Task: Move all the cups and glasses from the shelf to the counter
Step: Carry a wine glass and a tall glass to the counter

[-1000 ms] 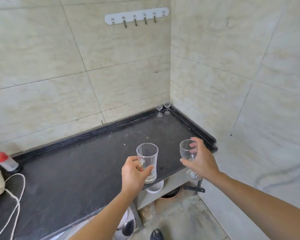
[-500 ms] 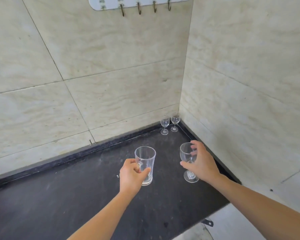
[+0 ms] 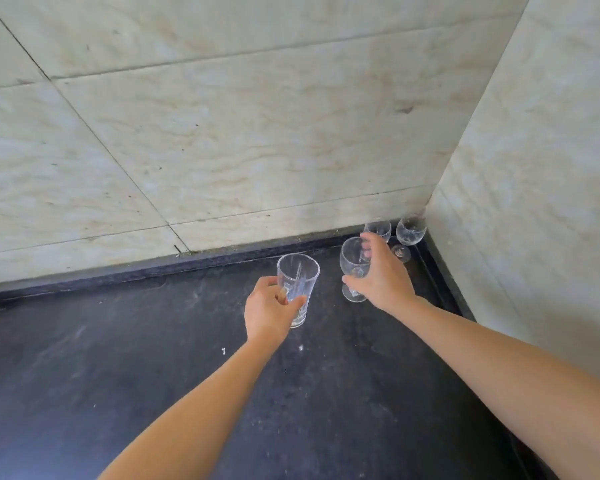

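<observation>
left hand (image 3: 269, 308) wrapped round tumbler (image 3: 298, 287), right hand (image 3: 381, 275) gripping stemmed glass (image 3: 354, 268) — both over dark counter (image 3: 153, 358), two small wine glasses (image 3: 400, 233) in the corner

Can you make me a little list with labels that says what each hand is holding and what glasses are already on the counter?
left hand: grips a straight clear tumbler, upright
right hand: grips a stemmed glass by its bowl, upright
already parked: two small stemmed glasses, standing in the corner by the walls
surface: dark counter, speckled
are the held glasses set down: cannot tell; both are low over the counter
walls: pale tiled walls behind and to the right
</observation>
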`<state>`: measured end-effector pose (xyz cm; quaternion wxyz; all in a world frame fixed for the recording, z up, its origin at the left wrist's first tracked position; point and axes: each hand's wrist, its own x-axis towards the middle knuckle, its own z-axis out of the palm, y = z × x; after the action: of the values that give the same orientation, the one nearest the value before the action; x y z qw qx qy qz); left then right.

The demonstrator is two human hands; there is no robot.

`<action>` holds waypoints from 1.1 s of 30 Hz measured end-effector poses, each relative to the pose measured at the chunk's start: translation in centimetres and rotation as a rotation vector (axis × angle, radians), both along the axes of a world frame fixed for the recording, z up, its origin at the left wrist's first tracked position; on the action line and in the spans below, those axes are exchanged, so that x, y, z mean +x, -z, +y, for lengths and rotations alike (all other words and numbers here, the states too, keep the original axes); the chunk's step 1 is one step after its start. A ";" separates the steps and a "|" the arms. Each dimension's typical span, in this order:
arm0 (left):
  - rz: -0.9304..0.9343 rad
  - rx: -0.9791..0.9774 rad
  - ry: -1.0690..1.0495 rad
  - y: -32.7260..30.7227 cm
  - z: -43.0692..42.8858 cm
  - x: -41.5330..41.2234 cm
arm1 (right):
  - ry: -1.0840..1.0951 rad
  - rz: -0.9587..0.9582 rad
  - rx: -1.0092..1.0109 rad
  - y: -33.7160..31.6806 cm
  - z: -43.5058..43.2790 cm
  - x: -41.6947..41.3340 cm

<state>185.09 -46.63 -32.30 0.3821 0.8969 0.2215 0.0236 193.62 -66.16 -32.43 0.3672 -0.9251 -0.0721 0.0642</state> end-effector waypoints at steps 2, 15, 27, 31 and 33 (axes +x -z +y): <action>-0.011 0.009 -0.023 1.1 -0.1 1.9 | -0.026 -0.025 0.001 1.1 0.9 2.0; -0.059 -0.052 -0.058 6.0 0.3 8.6 | -0.011 -0.105 -0.036 5.2 3.4 7.1; -0.036 0.013 0.047 8.6 2.3 10.0 | -0.041 -0.126 -0.166 4.4 4.1 7.0; 0.077 0.050 0.150 7.4 3.1 9.4 | -0.057 -0.168 -0.304 2.5 3.7 5.5; 0.123 0.111 0.189 6.2 4.1 8.0 | -0.038 -0.194 -0.352 1.0 3.5 4.4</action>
<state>193.14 -42.51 -38.53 0.3180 0.9333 0.1572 -0.0556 198.04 -62.62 -33.43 0.1900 -0.9753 -0.1122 -0.0065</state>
